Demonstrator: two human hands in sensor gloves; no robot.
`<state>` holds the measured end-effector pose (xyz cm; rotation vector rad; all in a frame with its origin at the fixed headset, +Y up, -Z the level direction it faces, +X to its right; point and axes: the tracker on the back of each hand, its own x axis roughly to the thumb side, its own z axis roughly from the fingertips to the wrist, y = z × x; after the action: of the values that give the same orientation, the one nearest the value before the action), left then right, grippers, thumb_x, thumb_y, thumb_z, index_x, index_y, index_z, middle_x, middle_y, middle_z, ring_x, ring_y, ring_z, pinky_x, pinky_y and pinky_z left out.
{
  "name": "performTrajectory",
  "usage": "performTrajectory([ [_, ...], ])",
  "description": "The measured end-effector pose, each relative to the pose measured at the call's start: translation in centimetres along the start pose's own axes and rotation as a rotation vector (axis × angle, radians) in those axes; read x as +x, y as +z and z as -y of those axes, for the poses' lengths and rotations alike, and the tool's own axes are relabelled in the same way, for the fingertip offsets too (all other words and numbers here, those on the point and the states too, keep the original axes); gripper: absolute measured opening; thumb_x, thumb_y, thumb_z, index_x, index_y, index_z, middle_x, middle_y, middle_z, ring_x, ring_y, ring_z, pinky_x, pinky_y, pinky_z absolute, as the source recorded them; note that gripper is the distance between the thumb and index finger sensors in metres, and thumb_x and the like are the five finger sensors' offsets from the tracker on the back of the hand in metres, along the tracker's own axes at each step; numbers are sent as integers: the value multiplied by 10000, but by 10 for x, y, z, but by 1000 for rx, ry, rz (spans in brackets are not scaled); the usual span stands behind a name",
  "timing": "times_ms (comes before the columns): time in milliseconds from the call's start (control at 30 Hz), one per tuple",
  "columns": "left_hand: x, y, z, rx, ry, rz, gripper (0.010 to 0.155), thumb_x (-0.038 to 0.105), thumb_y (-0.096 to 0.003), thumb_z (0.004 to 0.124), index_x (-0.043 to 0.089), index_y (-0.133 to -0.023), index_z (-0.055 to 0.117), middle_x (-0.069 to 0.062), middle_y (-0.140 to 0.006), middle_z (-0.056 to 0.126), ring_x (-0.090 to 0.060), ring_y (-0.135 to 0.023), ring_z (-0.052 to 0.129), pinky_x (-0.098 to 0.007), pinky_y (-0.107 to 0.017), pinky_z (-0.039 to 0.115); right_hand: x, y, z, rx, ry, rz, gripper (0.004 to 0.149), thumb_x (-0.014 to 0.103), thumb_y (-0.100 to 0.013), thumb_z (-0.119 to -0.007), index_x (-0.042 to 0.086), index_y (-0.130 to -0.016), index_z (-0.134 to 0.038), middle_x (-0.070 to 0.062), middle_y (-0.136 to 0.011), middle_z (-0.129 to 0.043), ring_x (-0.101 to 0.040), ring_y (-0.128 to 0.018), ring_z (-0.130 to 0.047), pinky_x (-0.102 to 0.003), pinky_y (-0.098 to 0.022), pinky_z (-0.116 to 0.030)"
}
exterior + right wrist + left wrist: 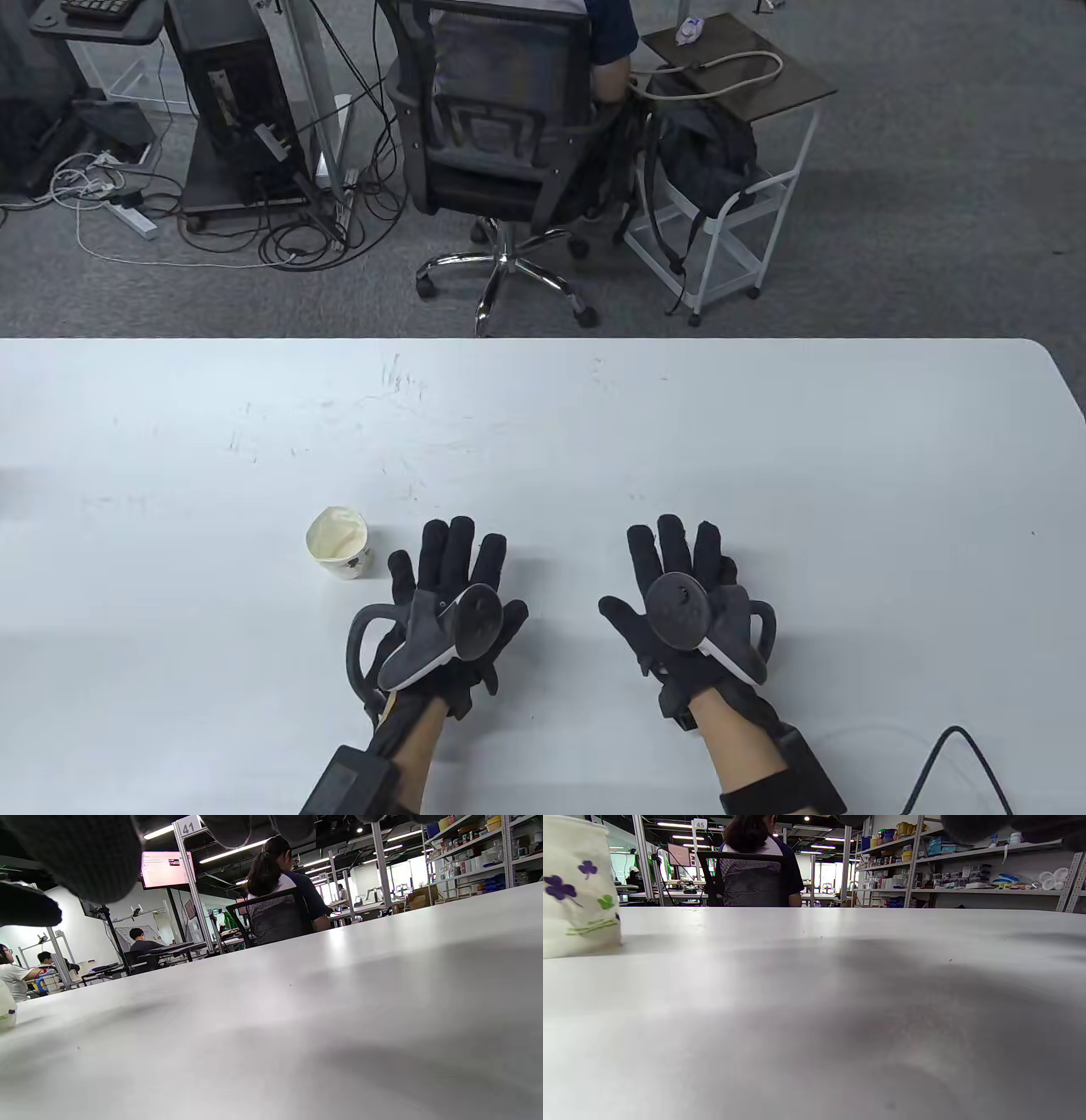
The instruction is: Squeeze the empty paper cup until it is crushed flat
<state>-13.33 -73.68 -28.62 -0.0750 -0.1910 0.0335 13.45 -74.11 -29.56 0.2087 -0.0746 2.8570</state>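
A white paper cup [340, 543] with small purple and green clover prints stands upright on the white table [594, 424], its mouth slightly out of round. It shows large at the left edge of the left wrist view [577, 891] and as a sliver at the left edge of the right wrist view [6, 1012]. My left hand [454, 577] lies flat with its fingers spread, just right of the cup and apart from it. My right hand [679, 577] lies flat and spread further right. Both hands hold nothing.
The table's far edge [543, 340] runs across the middle of the table view. Beyond it are an office chair [501, 144] with a seated person, a small white cart [730, 170] and floor cables. A black cable [950, 755] lies at the near right.
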Motion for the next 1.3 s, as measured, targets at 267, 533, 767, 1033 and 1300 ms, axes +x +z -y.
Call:
performTrajectory([
  [267, -8, -1, -5, 28, 1, -30, 793, 720, -554, 614, 345, -1192, 330, -28, -1260, 183, -321, -1138, 108, -672, -752, 269, 0, -5, -3, 3, -21, 4, 859, 651, -443, -742, 266, -1102, -349, -134, -1173, -297, -565, -1005, -260, -718, -671, -381],
  [533, -25, -7, -16, 23, 21, -120, 777, 725, -560, 620, 355, -1196, 370, -24, -1274, 244, -312, -1155, 136, -672, -760, 270, 0, -5, -3, 4, -18, 12, 852, 649, -445, -744, 266, -1101, -358, -136, -1172, -304, -565, -1005, -264, -719, -671, -381],
  [767, -47, -24, -40, 1, -7, -258, 805, 777, -544, 617, 411, -1204, 334, 15, -1294, 193, -272, -1180, 83, -673, -793, 235, 2, -7, -7, 27, -17, 28, 831, 642, -446, -749, 279, -1101, -388, -135, -1173, -316, -565, -1006, -267, -722, -670, -376],
  [1033, -98, -44, -38, -144, 27, -455, 863, 827, -511, 644, 478, -1201, 261, 38, -1302, 127, -334, -1193, 57, -731, -807, 265, 3, -7, -7, 26, -23, 26, 824, 640, -446, -751, 281, -1100, -399, -135, -1173, -315, -563, -1007, -268, -721, -671, -376],
  [1300, -119, -48, -14, -222, 0, -556, 819, 794, -536, 646, 499, -1189, 249, -2, -1293, 140, -434, -1180, 196, -657, -812, 509, 2, -7, -6, 30, -20, 25, 823, 641, -445, -750, 284, -1099, -401, -135, -1172, -315, -564, -1006, -275, -723, -668, -380],
])
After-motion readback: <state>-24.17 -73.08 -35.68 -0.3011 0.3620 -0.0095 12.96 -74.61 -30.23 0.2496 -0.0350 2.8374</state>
